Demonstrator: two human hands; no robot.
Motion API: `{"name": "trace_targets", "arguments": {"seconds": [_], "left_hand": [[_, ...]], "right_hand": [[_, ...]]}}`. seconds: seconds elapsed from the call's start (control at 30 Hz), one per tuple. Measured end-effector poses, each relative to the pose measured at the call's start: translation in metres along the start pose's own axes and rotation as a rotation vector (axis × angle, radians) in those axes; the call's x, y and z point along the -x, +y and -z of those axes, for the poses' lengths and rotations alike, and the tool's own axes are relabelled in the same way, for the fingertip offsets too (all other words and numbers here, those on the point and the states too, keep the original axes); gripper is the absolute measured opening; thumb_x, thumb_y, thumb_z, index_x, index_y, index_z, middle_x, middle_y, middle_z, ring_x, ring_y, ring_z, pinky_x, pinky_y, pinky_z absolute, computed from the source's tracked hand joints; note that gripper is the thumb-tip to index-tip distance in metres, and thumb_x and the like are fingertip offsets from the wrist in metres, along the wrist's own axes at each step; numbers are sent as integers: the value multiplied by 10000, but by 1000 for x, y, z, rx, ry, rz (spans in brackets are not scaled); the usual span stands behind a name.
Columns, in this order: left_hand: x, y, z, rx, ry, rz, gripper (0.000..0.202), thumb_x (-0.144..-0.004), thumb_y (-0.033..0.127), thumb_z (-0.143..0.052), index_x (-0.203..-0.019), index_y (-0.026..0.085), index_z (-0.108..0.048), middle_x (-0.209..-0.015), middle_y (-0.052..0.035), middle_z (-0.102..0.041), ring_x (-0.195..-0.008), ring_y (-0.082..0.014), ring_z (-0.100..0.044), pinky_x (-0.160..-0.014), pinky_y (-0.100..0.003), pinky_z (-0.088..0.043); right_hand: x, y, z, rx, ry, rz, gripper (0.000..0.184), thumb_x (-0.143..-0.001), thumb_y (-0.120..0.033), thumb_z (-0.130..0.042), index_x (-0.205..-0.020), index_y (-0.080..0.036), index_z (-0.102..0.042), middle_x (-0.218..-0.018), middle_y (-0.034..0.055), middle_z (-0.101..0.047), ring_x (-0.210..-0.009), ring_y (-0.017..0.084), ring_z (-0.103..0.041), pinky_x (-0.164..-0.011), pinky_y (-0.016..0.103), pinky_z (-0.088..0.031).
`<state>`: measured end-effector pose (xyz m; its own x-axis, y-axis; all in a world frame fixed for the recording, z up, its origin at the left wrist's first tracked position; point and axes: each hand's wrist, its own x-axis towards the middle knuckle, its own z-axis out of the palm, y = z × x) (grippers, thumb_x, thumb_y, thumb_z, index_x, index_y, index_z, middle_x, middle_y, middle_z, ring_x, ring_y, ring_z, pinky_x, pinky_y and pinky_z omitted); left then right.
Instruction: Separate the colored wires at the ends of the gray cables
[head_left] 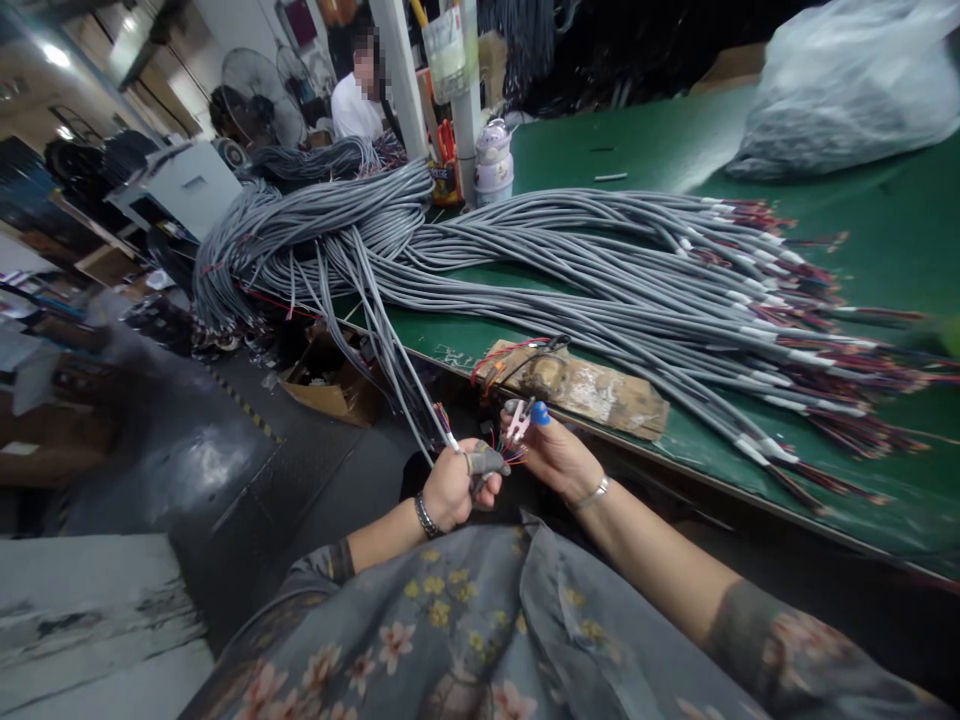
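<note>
My left hand [459, 485] is closed round the ends of several grey cables [390, 370] that hang down from the green table [862, 230]; a grey finger cot covers its thumb. Thin coloured wires [508, 447] stick out of the cable end between my two hands. My right hand [553, 452] pinches these wires, with a blue cot on one fingertip and a grey one on another. Both wrists wear bracelets. A big bundle of grey cables [570, 260] with coloured wire ends lies across the table.
A worn wooden block [592, 390] with red and black leads sits at the table's near edge. A clear plastic bag [847, 90] lies at the far right. A white jar [493, 160] stands by a post. A person in white sits at the back. A cardboard box [330, 385] lies on the floor.
</note>
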<state>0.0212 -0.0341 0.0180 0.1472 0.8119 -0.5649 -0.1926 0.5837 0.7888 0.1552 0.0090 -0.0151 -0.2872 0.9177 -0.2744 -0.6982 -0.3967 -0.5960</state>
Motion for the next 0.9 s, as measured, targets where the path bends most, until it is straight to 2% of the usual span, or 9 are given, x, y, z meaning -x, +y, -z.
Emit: {"name": "trace_targets", "arguments": {"seconds": [0.1,0.27,0.43,0.53,0.73,0.9], "left_hand": [[1,0,0,7,-3,5,248,-576,359,-668,-583,151,-532,-405,15,-515,-301,-58,-384,-317,-170,-250],[1,-1,1,10,-1,3,250,-585,357,-663,-586,153,-520,-405,12,-512,-296,-60,-381,-317,-172,-249],[5,-1,4,-5,7,-10,269,-536,380,-674,-583,155,-534,-392,17,-510,-288,-58,-376,-311,-174,-247],[8,-4,7,-19,17,-41,289,-521,399,-681,-593,151,-552,-393,16,-517,-287,-61,-381,-309,-180,-260],[9,-10,9,-75,46,-112,326,-548,433,-697,-570,168,-508,-420,16,-542,-300,-61,-405,-322,-177,-274],[8,-14,7,-102,51,-155,336,-571,440,-698,-577,172,-495,-443,18,-555,-319,-61,-432,-340,-173,-290]], "right_hand": [[1,1,0,13,2,-18,428,-433,-564,-850,-695,-251,-716,-683,-27,-675,-640,132,-583,-579,238,-476],[5,0,0,61,-26,-28,384,-572,-607,-771,-728,-264,-702,-708,-4,-675,-667,165,-583,-600,280,-474],[10,-2,2,43,-43,-47,476,-483,-662,-779,-741,-270,-704,-757,0,-677,-707,163,-579,-614,268,-466],[13,-5,7,72,-76,-105,519,-467,-688,-766,-752,-259,-701,-751,-3,-664,-669,135,-556,-601,245,-457],[34,-13,10,326,-142,-262,544,-475,-637,-798,-772,-197,-681,-752,22,-632,-635,127,-539,-569,257,-447],[48,-7,-3,542,-45,-140,498,-522,-582,-803,-754,-181,-621,-613,-32,-555,-529,90,-439,-517,246,-379]]}}
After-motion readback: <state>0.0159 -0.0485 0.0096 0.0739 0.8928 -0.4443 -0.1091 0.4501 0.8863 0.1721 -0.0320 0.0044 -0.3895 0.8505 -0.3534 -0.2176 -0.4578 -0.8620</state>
